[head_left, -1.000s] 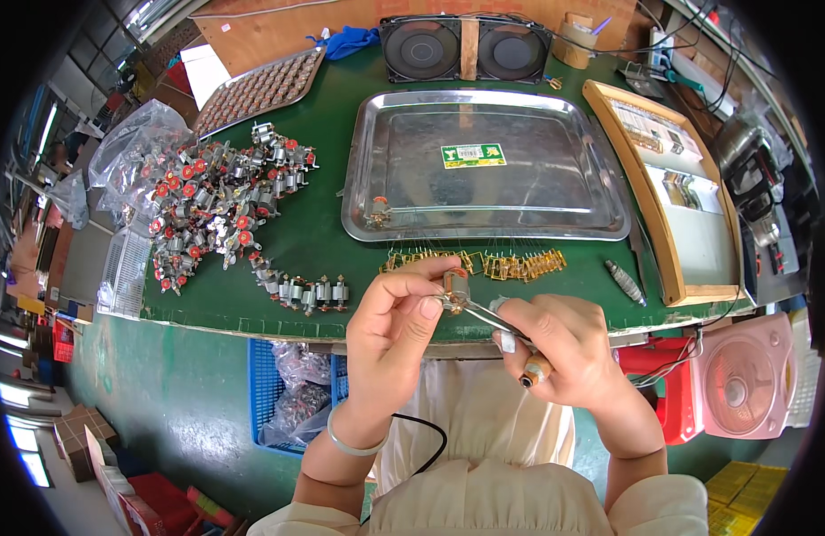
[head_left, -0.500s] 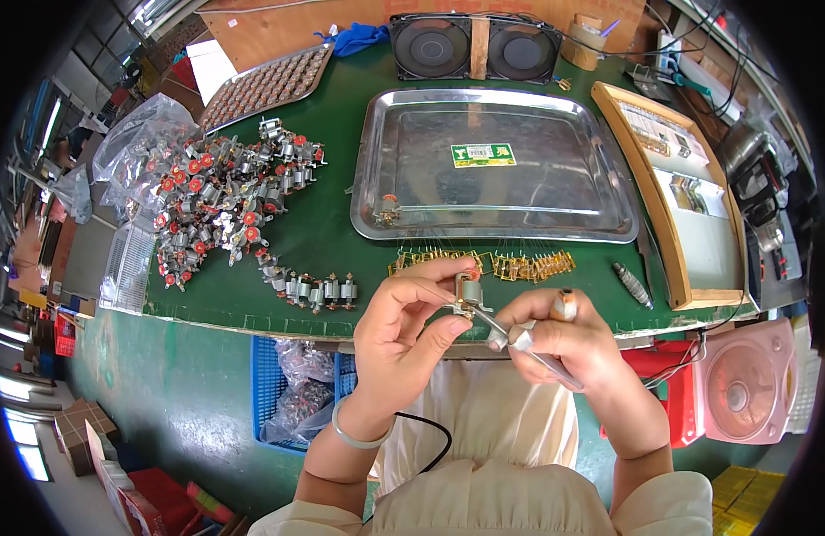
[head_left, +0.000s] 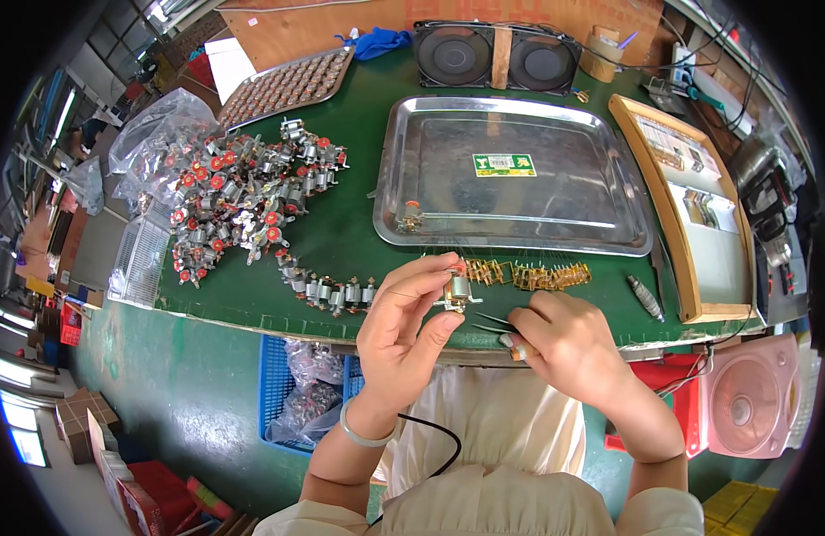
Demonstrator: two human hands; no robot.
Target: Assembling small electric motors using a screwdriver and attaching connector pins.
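Observation:
Above the table's front edge, my left hand [head_left: 400,326] is closed, pinching a small silver electric motor [head_left: 460,288] between thumb and fingers. The motor has a red end on top and metal tabs at its lower end. My right hand [head_left: 566,338], its back turned up, is closed round metal tweezers [head_left: 493,322]. Their two tips are apart and point left, just short of the motor. White wrapping shows on a right fingertip. Behind my hands lie yellow-framed small parts with thin wire leads [head_left: 552,276]. A row of similar motors [head_left: 336,293] lies left of my left hand.
A metal tray [head_left: 510,239] holds one motor in its near left corner. A motor pile [head_left: 229,196] and a filled tray [head_left: 287,85] lie left; twin black fans [head_left: 454,58] stand behind. Right are a wood-framed box [head_left: 718,268] and a grey wrapped tool [head_left: 644,297].
The tweezers have come away from the motor, and my right hand has turned over, back upward. My left hand still holds the motor. The whole view has shifted slightly.

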